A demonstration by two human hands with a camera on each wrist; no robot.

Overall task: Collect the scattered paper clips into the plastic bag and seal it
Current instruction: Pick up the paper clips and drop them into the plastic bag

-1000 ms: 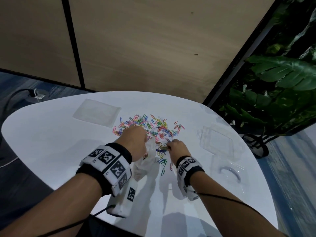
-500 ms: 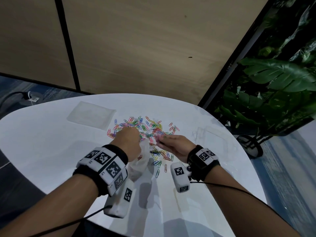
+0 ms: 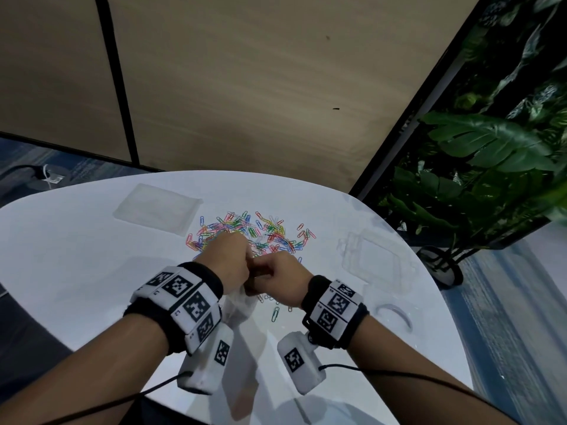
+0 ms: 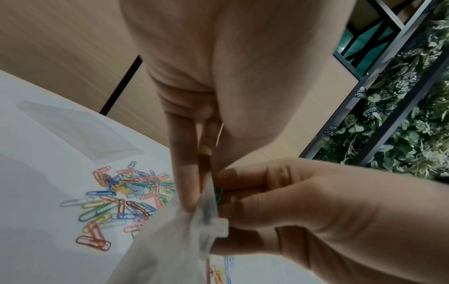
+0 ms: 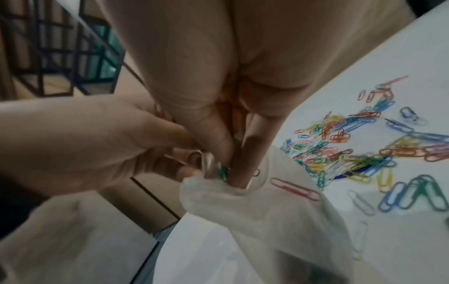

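While left hand (image 3: pixel 228 263) grips the plastic bag (image 3: pixel 237 306), right hand (image 3: pixel 276 282) has arrived, pinching green clip (image 4: pixel 218 196).

We've got the paper clips (image 3: pixel 251 236) piled mid-table (image 3: pixel 76 271), spare bag (image 3: pixel 156 210) to their left, plastic tray (image 3: pixel 379 259) to their right.

The plastic bag (image 5: pixel 243 221), translucent and crumpled, hangs from its pinched mouth at the fingers (image 5: pixel 218 142). A green clip (image 4: pixel 218 194) (upright, only partly visible) sits between the fingertips at that mouth. Coloured paper clips (image 3: pixel 254 234) lie heaped just beyond the fingers.
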